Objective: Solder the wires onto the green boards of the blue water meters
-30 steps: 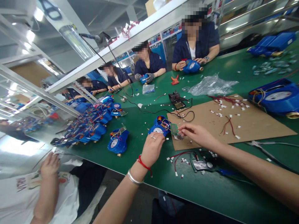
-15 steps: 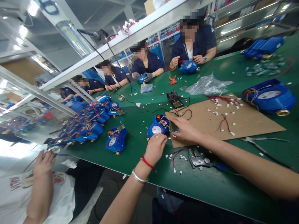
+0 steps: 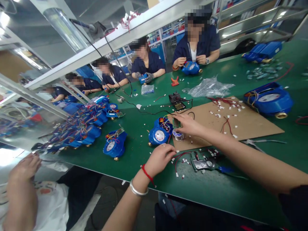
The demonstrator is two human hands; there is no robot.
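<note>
Just right of a blue water meter, my right hand grips a small green circuit board by its edges. Thin coloured wires run from the meter's open compartment toward that board. A spool of solder wire stands under the board at the cardboard's edge. My left hand, wearing a red string and a silver bangle, is in front of the meter. Its thumb and forefinger are pinched at a small white connector; the wire at it is hard to make out.
Green wire strippers lie near loose red wires with white plugs. A cardboard sheet bears more wires. Several blue meters crowd the left, another meter stands right. Black cable crosses the table. Co-workers sit opposite; one person's hand is at left.
My left hand has moved down and right, away from the meter to the white connector. The right hand still holds the circuit board, lifted slightly, and the solder spool now shows beneath it.
</note>
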